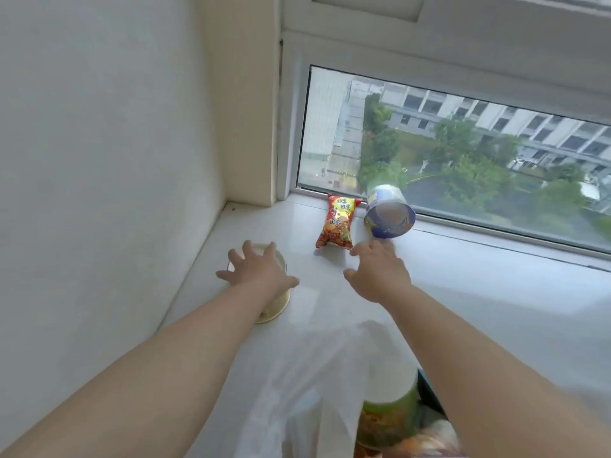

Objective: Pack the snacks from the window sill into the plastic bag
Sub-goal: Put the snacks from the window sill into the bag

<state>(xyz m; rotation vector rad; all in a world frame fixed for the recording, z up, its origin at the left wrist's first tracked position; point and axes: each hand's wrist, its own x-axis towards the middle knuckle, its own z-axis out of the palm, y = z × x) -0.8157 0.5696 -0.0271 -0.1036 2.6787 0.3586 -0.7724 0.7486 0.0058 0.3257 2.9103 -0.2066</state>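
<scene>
On the white window sill (479,285) a pale cup-shaped snack container (279,302) stands near the left wall. My left hand (258,267) lies over its top with fingers spread. A red and yellow snack packet (337,223) lies farther back by the window. Beside it a blue and white cup (390,213) rests tilted against the glass. My right hand (377,272) hovers with relaxed fingers just in front of the packet and the blue cup, holding nothing. A clear plastic bag (307,391) sits at the sill's near edge with a green cup (390,414) inside.
A white wall (99,160) closes the sill on the left. The window glass (463,153) and its frame run along the back. Bare sill stretches to the right of the blue cup.
</scene>
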